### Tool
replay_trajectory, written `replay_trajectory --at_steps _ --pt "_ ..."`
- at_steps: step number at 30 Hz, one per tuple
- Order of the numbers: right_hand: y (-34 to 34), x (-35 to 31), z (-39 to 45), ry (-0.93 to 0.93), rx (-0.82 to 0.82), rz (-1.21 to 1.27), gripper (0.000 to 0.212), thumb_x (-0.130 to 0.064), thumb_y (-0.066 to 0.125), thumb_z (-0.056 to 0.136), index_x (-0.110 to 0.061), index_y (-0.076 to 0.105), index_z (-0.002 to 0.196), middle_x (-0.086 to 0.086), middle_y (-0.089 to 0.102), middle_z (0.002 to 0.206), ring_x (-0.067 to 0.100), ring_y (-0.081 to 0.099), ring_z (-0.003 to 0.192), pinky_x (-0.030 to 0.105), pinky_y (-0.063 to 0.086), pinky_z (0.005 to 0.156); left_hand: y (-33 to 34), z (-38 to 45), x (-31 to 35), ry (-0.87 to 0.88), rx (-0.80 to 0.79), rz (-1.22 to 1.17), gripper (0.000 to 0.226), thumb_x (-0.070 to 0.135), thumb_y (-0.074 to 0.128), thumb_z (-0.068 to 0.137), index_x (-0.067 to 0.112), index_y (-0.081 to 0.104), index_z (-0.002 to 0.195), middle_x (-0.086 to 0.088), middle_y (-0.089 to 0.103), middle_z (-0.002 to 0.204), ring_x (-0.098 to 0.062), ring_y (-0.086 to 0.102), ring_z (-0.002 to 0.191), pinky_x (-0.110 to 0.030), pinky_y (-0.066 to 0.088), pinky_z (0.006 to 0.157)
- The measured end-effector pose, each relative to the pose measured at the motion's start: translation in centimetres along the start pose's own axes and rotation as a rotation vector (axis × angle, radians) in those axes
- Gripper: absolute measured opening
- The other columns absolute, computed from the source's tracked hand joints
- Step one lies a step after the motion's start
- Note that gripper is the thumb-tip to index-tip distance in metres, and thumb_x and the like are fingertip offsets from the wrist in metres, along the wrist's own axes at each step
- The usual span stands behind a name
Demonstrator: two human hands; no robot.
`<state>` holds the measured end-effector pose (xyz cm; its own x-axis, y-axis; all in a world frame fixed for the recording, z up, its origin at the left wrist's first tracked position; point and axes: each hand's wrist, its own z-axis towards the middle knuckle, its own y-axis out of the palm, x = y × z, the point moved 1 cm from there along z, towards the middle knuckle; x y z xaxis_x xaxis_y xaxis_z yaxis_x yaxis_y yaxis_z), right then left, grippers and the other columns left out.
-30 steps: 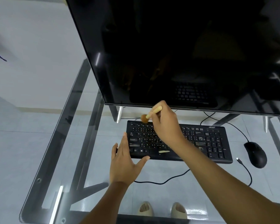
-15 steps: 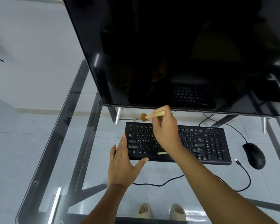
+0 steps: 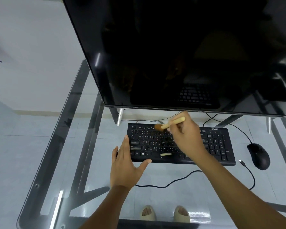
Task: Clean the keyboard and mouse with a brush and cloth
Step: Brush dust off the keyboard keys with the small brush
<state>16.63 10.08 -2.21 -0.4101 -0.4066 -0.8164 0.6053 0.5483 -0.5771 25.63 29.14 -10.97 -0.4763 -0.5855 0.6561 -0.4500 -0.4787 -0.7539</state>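
A black keyboard (image 3: 220,146) lies on the glass desk below the monitor. My right hand (image 3: 185,138) hovers over its middle and grips a small wooden-handled brush (image 3: 171,123); the brown bristles rest on the top row of keys. My left hand (image 3: 125,164) lies flat with fingers spread against the keyboard's left front corner, thumb along its front edge. A black mouse (image 3: 258,156) sits to the right of the keyboard. No cloth is in view.
A large dark monitor (image 3: 172,52) overhangs the back of the glass desk (image 3: 45,162). A black cable (image 3: 180,179) loops across the glass in front of the keyboard, its loose plug (image 3: 241,161) near the mouse. The desk's metal frame and my sandalled feet show through the glass.
The brush tip has shifted right along the top key row and come down onto the keys. My left hand has stayed at the keyboard's left corner.
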Motion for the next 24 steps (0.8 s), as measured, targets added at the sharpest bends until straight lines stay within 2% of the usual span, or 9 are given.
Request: replay_trajectory --at_steps 3,5,7,12,13,17,20,21,24 --pt "1.0 -0.1 -1.0 0.067 -0.222 -0.069 0.008 -0.017 0.059 0.093 -0.018 0.053 0.088 0.001 0.070 0.074 0.015 0.068 0.064 0.036 0.058 0.060 -0.1 -0.1 0.2 -0.010 -0.003 0.003 0.108 0.067 0.064 0.074 0.023 0.004 0.153 0.004 0.030 0.155 -0.007 0.003 0.135 -0.046 0.021 0.118" --pt "0.2 0.2 -0.7 0.023 -0.039 -0.196 0.011 -0.022 0.058 0.094 -0.017 0.050 0.088 -0.003 0.066 0.074 0.005 0.061 0.060 0.025 0.051 0.054 -0.1 -0.1 0.1 -0.009 0.000 0.002 0.109 0.068 0.064 0.073 0.023 0.005 0.153 0.004 0.031 0.155 -0.007 0.004 0.136 -0.046 0.021 0.118" --pt "-0.6 -0.6 -0.9 -0.016 0.120 -0.107 0.010 -0.020 0.057 0.094 -0.015 0.050 0.089 -0.008 0.062 0.072 0.002 0.059 0.059 0.019 0.045 0.053 0.0 -0.1 0.1 0.011 0.009 0.012 0.112 0.071 0.063 0.071 0.024 0.004 0.152 0.003 0.032 0.154 -0.008 0.006 0.137 -0.044 0.018 0.118" --pt "2.6 -2.0 -4.0 0.013 -0.310 0.015 0.007 -0.018 0.062 0.091 -0.017 0.056 0.088 -0.008 0.063 0.068 0.000 0.061 0.061 0.015 0.045 0.052 0.1 -0.2 -0.2 0.004 0.003 0.034 0.115 0.072 0.065 0.068 0.020 0.006 0.153 0.000 0.034 0.154 -0.010 0.006 0.137 -0.051 0.027 0.115" --pt "2.6 -1.4 -3.7 0.005 -0.292 -0.030 0.007 -0.018 0.061 0.092 -0.015 0.056 0.088 -0.011 0.060 0.066 -0.004 0.059 0.060 0.012 0.041 0.051 0.1 -0.2 -0.1 -0.004 -0.005 0.032 0.115 0.073 0.064 0.068 0.021 0.006 0.153 0.001 0.032 0.155 -0.011 0.005 0.138 -0.050 0.026 0.115" --pt "0.2 -0.3 -1.3 -0.011 0.146 -0.018 0.006 -0.013 0.060 0.093 -0.011 0.055 0.090 -0.013 0.058 0.068 -0.004 0.058 0.061 0.012 0.041 0.050 0.4 0.0 -0.3 0.010 -0.015 0.039 0.106 0.071 0.058 0.076 0.021 0.005 0.153 0.005 0.023 0.158 -0.011 0.003 0.140 -0.043 0.017 0.119" --pt "1.3 -0.9 -1.1 0.060 -0.143 0.037 0.006 -0.016 0.061 0.092 -0.016 0.056 0.088 0.002 0.066 0.070 0.015 0.067 0.063 0.035 0.055 0.055 0.7 -0.1 -0.9 0.008 -0.025 0.055 0.098 0.071 0.051 0.082 0.024 0.004 0.153 0.007 0.020 0.159 -0.019 0.008 0.144 -0.040 0.016 0.120" --pt "1.6 -0.7 -1.2 0.050 -0.224 -0.039 0.006 -0.018 0.061 0.092 -0.017 0.056 0.089 0.002 0.066 0.071 0.015 0.066 0.062 0.034 0.055 0.054 0.8 -0.1 -1.1 0.004 -0.025 0.051 0.097 0.072 0.050 0.082 0.024 0.004 0.153 0.007 0.020 0.159 -0.020 0.009 0.144 -0.039 0.015 0.119" --pt "1.0 -0.2 0.1 -0.040 0.032 -0.151 0.010 -0.021 0.059 0.094 -0.014 0.054 0.090 -0.003 0.062 0.078 0.004 0.059 0.064 0.018 0.044 0.054 0.8 -0.1 -0.8 0.002 -0.022 0.024 0.100 0.075 0.048 0.079 0.026 0.003 0.153 0.008 0.021 0.158 -0.017 0.007 0.143 -0.038 0.014 0.118"
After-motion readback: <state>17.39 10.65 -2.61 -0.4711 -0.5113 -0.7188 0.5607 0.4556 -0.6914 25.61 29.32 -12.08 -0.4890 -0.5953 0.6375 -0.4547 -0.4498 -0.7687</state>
